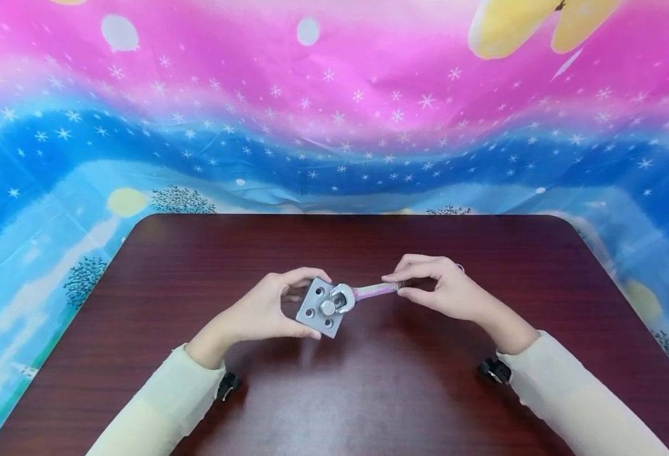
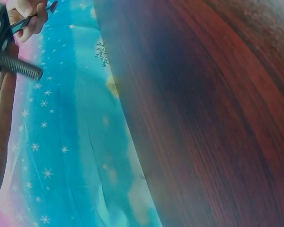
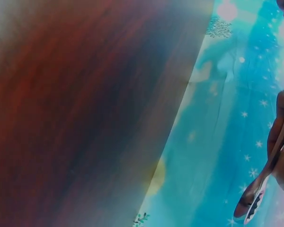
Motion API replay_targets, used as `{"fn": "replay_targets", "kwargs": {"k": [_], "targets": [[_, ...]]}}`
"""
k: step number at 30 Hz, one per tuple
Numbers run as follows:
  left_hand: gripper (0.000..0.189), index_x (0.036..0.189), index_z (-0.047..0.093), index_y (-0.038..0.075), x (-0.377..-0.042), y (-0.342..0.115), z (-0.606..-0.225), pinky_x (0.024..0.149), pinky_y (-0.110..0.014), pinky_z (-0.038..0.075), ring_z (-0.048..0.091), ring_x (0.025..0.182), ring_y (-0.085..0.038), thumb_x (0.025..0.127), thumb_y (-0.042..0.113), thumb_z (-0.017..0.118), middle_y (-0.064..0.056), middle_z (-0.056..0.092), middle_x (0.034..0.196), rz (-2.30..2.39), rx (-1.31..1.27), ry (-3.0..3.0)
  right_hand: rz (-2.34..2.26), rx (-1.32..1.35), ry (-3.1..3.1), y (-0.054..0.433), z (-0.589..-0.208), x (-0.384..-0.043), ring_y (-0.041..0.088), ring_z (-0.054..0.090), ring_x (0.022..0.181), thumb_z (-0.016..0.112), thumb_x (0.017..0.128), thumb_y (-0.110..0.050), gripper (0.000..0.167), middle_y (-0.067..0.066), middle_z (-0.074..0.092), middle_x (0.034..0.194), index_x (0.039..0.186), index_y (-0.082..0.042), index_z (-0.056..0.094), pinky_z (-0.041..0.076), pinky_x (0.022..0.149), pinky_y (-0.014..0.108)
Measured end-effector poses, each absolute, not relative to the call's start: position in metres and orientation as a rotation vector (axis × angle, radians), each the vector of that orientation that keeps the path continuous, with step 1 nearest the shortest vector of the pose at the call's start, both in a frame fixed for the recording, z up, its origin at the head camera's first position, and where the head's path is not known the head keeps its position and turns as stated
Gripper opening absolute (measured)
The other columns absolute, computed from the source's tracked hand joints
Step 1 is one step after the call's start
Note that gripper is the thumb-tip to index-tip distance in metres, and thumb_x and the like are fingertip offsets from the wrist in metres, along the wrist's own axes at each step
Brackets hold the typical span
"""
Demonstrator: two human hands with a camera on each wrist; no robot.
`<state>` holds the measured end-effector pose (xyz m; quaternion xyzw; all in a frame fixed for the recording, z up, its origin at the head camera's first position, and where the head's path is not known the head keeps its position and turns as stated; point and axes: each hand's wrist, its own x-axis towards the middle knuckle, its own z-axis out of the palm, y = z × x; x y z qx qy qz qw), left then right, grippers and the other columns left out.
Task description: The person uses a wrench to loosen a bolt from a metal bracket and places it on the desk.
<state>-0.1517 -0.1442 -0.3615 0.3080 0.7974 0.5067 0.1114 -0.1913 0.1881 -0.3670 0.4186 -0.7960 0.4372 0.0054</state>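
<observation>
My left hand [image 1: 260, 307] grips a square metal plate [image 1: 318, 292] by its edges, thumb below and fingers above, held over the table. Several holes pierce the plate, and a bolt [image 1: 327, 308] sits at its middle with the head facing up. Its threaded shank [image 2: 19, 65] juts from the plate's other side in the left wrist view. Between thumb and fingers, my right hand [image 1: 445, 288] pinches the handle of a wrench [image 1: 371, 291]. The wrench's open-ended head lies right at the bolt head. A toothed ring end [image 3: 252, 204] shows in the right wrist view.
Below both hands spreads a dark red-brown wooden table [image 1: 334, 405] with rounded far corners. Behind and beside it hangs a pink and blue cloth [image 1: 334, 126] with snowflakes. Small black devices [image 1: 494, 370] are worn at both wrists, by the pale sleeves.
</observation>
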Motion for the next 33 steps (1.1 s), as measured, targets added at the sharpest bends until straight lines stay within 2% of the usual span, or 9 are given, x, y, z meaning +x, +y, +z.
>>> {"fn": "replay_targets", "kwargs": {"k": [4, 11, 17, 22, 29, 33], "targets": [[0.074, 0.131, 0.056, 0.024, -0.152, -0.141, -0.361, 0.090, -0.029, 0.057, 0.068, 0.100, -0.011, 0.068, 0.014, 0.092, 0.002, 0.071, 0.114, 1.575, 0.868, 2.552, 1.395, 1.213, -2.441, 0.186, -0.370, -0.184, 0.008, 0.054, 0.079, 0.071, 0.087, 0.003, 0.034, -0.002, 0.068, 0.097, 0.118, -0.013, 0.074, 0.046, 0.064, 0.022], [0.076, 0.132, 0.055, 0.011, -0.157, -0.133, -0.359, 0.090, -0.031, 0.058, 0.067, 0.099, -0.011, 0.066, 0.006, 0.092, -0.003, 0.072, 0.114, 1.780, 0.836, 2.795, 1.512, 1.019, -2.373, 0.171, -0.371, -0.174, 0.009, 0.051, 0.070, 0.070, 0.087, 0.005, 0.035, 0.001, 0.068, 0.095, 0.119, -0.009, 0.072, 0.042, 0.054, 0.023], [0.076, 0.132, 0.056, 0.012, -0.157, -0.125, -0.358, 0.089, -0.027, 0.057, 0.067, 0.101, -0.011, 0.065, 0.009, 0.093, -0.003, 0.072, 0.115, 1.766, 0.735, 2.994, 1.562, 0.933, -2.379, 0.158, -0.373, -0.169, 0.011, 0.051, 0.070, 0.070, 0.088, 0.003, 0.036, 0.008, 0.065, 0.091, 0.120, -0.011, 0.072, 0.043, 0.053, 0.024], [0.076, 0.132, 0.056, 0.013, -0.157, -0.119, -0.359, 0.079, -0.021, 0.055, 0.066, 0.095, -0.011, 0.066, 0.013, 0.093, -0.003, 0.072, 0.111, 1.778, 0.709, 3.094, 1.606, 0.897, -2.384, 0.149, -0.374, -0.163, 0.011, 0.051, 0.068, 0.070, 0.088, 0.003, 0.035, 0.004, 0.064, 0.092, 0.121, -0.008, 0.071, 0.043, 0.053, 0.024], [0.075, 0.132, 0.055, 0.011, -0.159, -0.110, -0.357, 0.083, -0.019, 0.056, 0.068, 0.097, -0.014, 0.067, 0.012, 0.093, -0.005, 0.073, 0.113, 1.897, 0.670, 3.147, 1.645, 0.884, -2.359, 0.138, -0.377, -0.160, 0.010, 0.051, 0.064, 0.069, 0.089, 0.002, 0.034, 0.009, 0.064, 0.095, 0.122, -0.005, 0.069, 0.043, 0.052, 0.023], [0.075, 0.132, 0.055, 0.010, -0.158, -0.107, -0.358, 0.082, -0.022, 0.057, 0.068, 0.096, -0.014, 0.068, 0.013, 0.092, -0.007, 0.072, 0.114, 1.893, 0.678, 3.168, 1.653, 0.866, -2.366, 0.135, -0.380, -0.159, 0.010, 0.050, 0.062, 0.069, 0.089, 0.001, 0.034, 0.007, 0.065, 0.095, 0.123, -0.006, 0.069, 0.043, 0.050, 0.023]]}}
